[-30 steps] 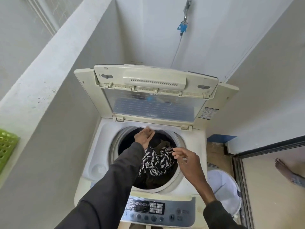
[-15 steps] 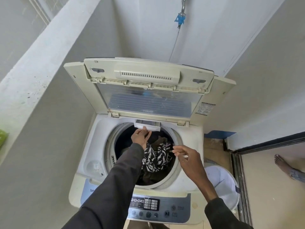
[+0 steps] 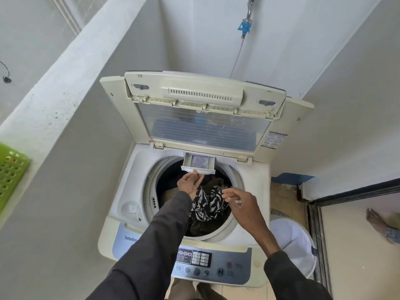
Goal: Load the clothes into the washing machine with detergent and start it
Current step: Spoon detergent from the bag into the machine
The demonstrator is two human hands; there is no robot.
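A cream top-loading washing machine (image 3: 255, 182) stands with its lid (image 3: 201, 118) folded up at the back. Dark clothes and a black-and-white leaf-print garment (image 3: 207, 204) lie in the drum. A small white detergent drawer (image 3: 199, 162) sticks out over the drum's far rim. My left hand (image 3: 190, 184) grips the drawer's front lip with its fingertips. My right hand (image 3: 242, 202) hovers over the drum's right side, fingers loosely curled and apart, holding nothing I can see. The control panel (image 3: 203, 263) runs along the near edge.
A concrete ledge on the left carries a green plastic basket (image 3: 10, 176). A white mesh laundry basket (image 3: 296, 245) stands right of the machine. A blue tap (image 3: 245, 26) with a hose hangs on the back wall. Another person's bare foot (image 3: 376, 221) shows past the door track at right.
My left hand has pulled the detergent drawer out from the far rim over the drum. My right hand stays over the drum's right side.
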